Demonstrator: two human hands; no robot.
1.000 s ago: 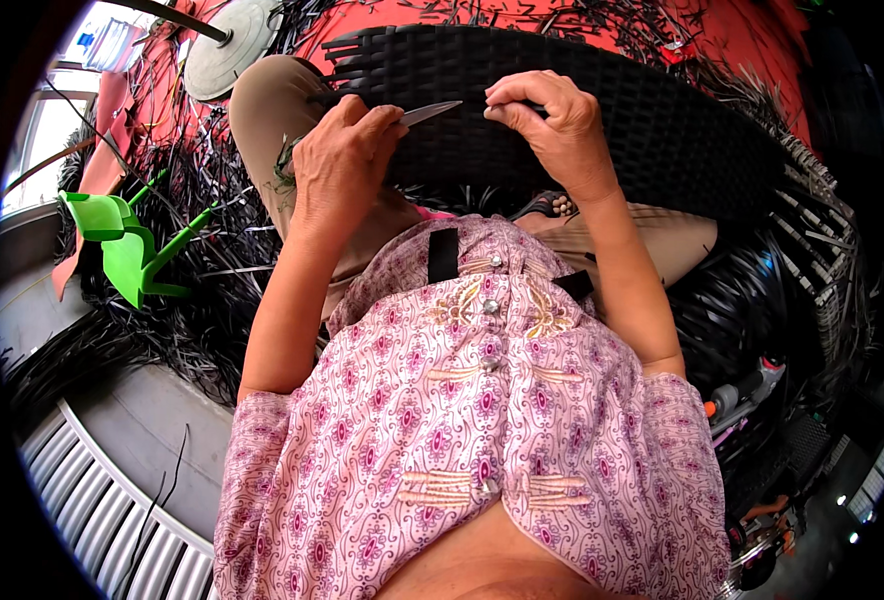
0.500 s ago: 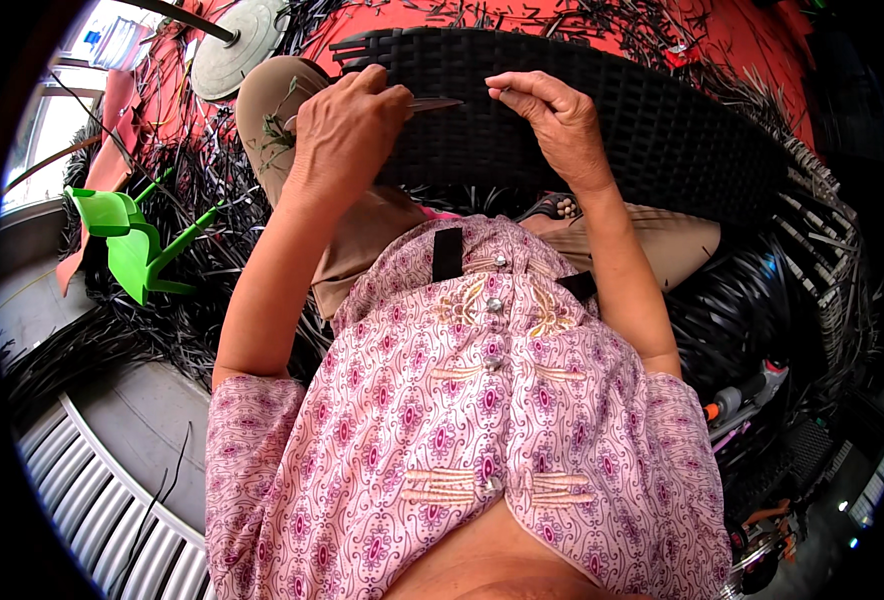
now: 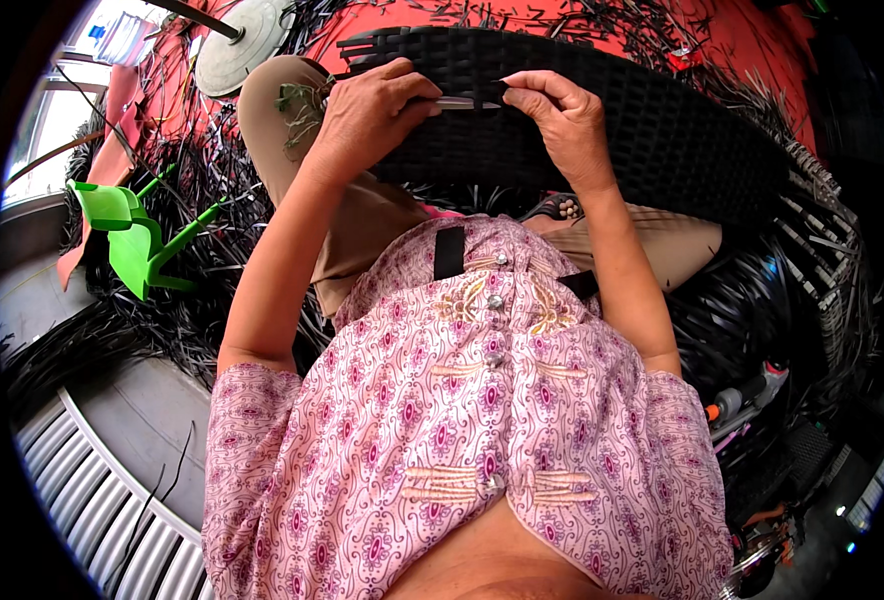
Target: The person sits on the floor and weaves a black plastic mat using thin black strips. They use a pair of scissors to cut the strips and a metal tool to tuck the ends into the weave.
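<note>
A curved panel of black woven strips lies across in front of me, over my lap. My left hand is closed round a slim tool with a pointed metal blade; its handle is hidden in the fist. The blade points right, lying across a dark strip at the panel. My right hand pinches a thin black strip, of which only a short dark end shows, close to the blade's tip. Something leafy and green shows at my left knee beside the left wrist; I cannot tell what it is.
Loose black strips pile up all round me on a red floor. A green plastic chair-like piece lies at left, with a round grey base behind it. A power tool rests at right. A slatted metal bench stands at lower left.
My left hand has moved right with the blade, bringing its tip near my right fingers. The right hand has shifted slightly right. More of the green leafy thing shows at the knee.
</note>
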